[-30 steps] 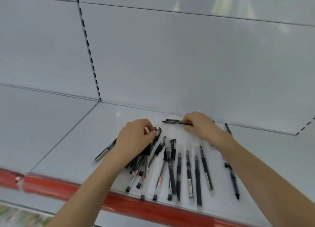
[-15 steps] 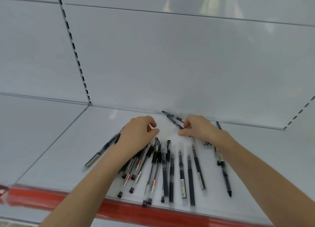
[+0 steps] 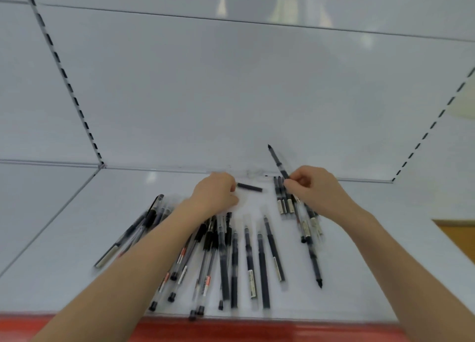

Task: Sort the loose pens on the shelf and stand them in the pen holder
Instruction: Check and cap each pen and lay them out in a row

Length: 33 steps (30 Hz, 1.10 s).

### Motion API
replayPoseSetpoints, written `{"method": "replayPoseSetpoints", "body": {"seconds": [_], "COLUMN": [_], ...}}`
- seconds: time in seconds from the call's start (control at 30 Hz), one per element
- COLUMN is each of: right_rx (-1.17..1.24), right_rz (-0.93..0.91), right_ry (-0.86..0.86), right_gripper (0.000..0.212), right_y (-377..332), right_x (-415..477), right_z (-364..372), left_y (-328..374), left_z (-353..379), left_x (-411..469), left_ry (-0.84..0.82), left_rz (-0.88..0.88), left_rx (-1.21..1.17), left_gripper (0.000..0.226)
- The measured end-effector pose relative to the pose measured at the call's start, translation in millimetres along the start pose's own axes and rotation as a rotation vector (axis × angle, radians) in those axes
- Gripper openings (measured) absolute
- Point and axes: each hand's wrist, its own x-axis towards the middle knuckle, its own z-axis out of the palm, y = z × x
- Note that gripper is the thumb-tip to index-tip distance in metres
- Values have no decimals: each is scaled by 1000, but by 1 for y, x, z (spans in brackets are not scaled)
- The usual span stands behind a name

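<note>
Our right hand (image 3: 316, 187) pinches one black pen (image 3: 278, 163) raised off the shelf (image 3: 77, 238); whether our curled left hand (image 3: 216, 192) holds anything we cannot tell. Nearly all pens (image 3: 249, 259) lie loose, no pen holder in view, sorting barely begun

white shelf (image 3: 144, 187) w/ red front edge (image 3: 257, 331), loose pens (image 3: 261, 264) lying scattered flat across it.

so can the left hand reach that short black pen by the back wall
Probably yes: the short black pen lies on bare shelf just beside the left hand, with nothing over it.
</note>
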Motion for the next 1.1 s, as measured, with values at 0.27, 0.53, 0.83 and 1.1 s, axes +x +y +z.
{"method": "replayPoseSetpoints", "body": {"seconds": [0.27,0.53,0.83,1.1], "right_rx": [336,499,461,440], "right_rz": [15,-103,-238,-255], "right_ry": [77,85,136,119], "right_gripper": [12,12,8,14], "right_y": [-9,-39,-53,-53], "right_x": [-36,-54,-57,-59], "right_z": [-7,-4,-1,-1], "left_y": [7,10,3,3], "left_z": [-26,-53,-54,-55], "left_x": [-25,-58,-72,-72], "left_ry": [41,74,169,195], "left_rz": [-1,-45,87,111], "left_rx": [-1066,-1683,-1503,-1507], "left_gripper": [24,15,17,10]}}
